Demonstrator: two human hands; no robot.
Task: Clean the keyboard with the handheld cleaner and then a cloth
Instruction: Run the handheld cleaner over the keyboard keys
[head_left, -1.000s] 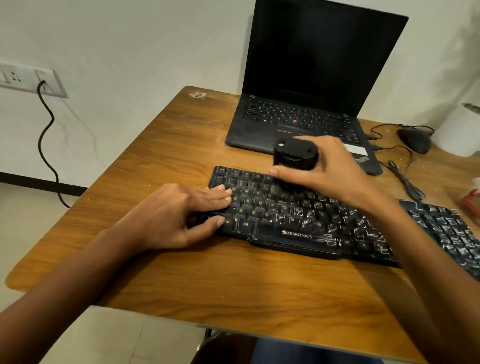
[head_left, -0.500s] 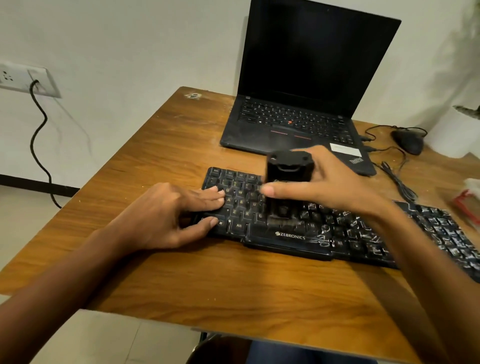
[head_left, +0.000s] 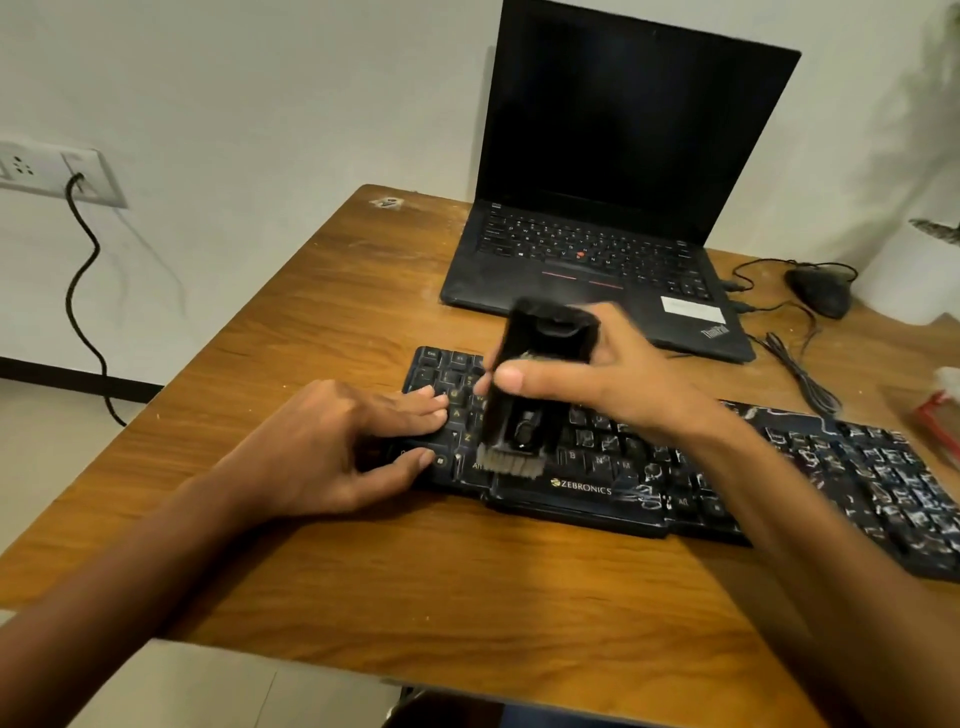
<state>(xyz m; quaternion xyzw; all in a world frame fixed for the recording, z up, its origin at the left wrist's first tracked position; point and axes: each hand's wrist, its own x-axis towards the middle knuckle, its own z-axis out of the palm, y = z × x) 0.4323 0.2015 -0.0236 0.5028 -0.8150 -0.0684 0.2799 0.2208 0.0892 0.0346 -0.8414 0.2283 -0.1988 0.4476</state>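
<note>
A black Zebronics keyboard (head_left: 779, 467) lies across the wooden table (head_left: 467, 597), its right-hand keys streaked with white. My right hand (head_left: 608, 384) grips a black handheld cleaner (head_left: 530, 384), tilted with its bristle end down on the keys near the keyboard's lower left, just above the logo. My left hand (head_left: 343, 447) holds the keyboard's left end, fingers lying flat over the keys and thumb against the front edge. No cloth is in view.
An open black laptop (head_left: 613, 208) with a dark screen stands behind the keyboard. A black mouse (head_left: 821, 291) and loose cables (head_left: 795, 364) lie at the back right. A red and white object (head_left: 940, 410) sits at the right edge. A wall socket (head_left: 52, 171) with a cable is at left.
The cleaner has swept from the keyboard's upper rows toward its front edge and left, tilting so the bristles show. My left hand has stayed on the keyboard's left end.
</note>
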